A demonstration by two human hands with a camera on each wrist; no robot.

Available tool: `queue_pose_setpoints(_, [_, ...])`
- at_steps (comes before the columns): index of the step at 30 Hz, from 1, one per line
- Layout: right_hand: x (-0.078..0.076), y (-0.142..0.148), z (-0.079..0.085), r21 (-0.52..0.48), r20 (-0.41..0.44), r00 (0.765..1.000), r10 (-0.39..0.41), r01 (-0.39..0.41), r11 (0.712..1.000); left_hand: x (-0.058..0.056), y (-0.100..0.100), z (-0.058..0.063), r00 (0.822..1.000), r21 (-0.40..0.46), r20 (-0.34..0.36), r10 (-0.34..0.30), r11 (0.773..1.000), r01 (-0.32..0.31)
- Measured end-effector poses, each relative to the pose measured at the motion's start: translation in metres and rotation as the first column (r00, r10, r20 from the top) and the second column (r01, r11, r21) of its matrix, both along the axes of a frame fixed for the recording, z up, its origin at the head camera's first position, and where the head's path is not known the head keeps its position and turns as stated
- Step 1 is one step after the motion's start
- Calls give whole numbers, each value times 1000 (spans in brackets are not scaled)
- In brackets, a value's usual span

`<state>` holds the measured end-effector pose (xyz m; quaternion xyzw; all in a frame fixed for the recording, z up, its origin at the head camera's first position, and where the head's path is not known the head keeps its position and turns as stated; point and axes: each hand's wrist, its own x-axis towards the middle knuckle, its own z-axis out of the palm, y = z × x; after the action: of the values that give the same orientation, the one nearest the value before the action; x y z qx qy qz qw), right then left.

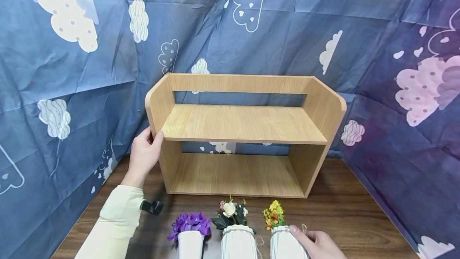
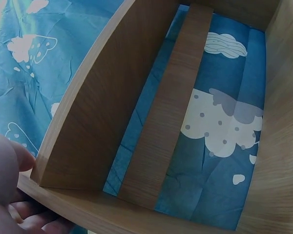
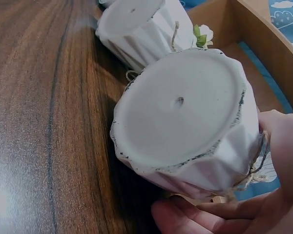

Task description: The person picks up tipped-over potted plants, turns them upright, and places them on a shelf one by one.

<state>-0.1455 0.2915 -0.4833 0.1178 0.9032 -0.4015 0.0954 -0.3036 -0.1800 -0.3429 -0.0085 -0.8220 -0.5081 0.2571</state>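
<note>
A light wooden two-tier shelf [image 1: 244, 121] stands on the table. My left hand [image 1: 145, 151] grips its left side panel, thumb on the front by the upper board; the left wrist view shows fingers [image 2: 36, 214] curled round the wood [image 2: 88, 112]. With my right hand [image 1: 318, 245] I hold a white ribbed flowerpot [image 1: 285, 245] tied with twine, yellow and orange flowers [image 1: 274, 213] at its top. Its base [image 3: 185, 122] faces the right wrist camera, so it lies tilted over. Beside it lies a similar pot [image 1: 238, 243] with cream roses [image 1: 229, 210].
Purple flowers [image 1: 190, 223] in a smooth white pot [image 1: 190, 245] lie at the front left. A small black clip-like object [image 1: 152, 207] shows beside the left sleeve. Blue cloth [image 1: 251, 43] with cloud prints hangs behind and at both sides of the dark wooden table [image 1: 345, 203].
</note>
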Motion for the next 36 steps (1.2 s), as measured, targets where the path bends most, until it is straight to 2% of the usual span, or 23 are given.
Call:
queue_pose_setpoints(9, [1, 3, 2, -103, 20, 999, 41, -39, 994, 0, -1, 0, 1000, 14, -4, -6, 1000, 6])
queue_pose_setpoints(17, [-1, 2, 2, -174, 43, 998, 39, -31, 984, 0, 0, 0, 1000, 32, -4, -18, 999, 18])
queue_pose_setpoints(30, [-2, 4, -1, -120, -6, 1000, 19, -19, 993, -2, 0, -2, 999, 48, -12, -31, 998, 31])
queue_pose_setpoints(36, [-2, 4, 1, -113, -70, 998, 9, -17, 994, -1, 0, -3, 999, 54, -21, -32, 998, 33])
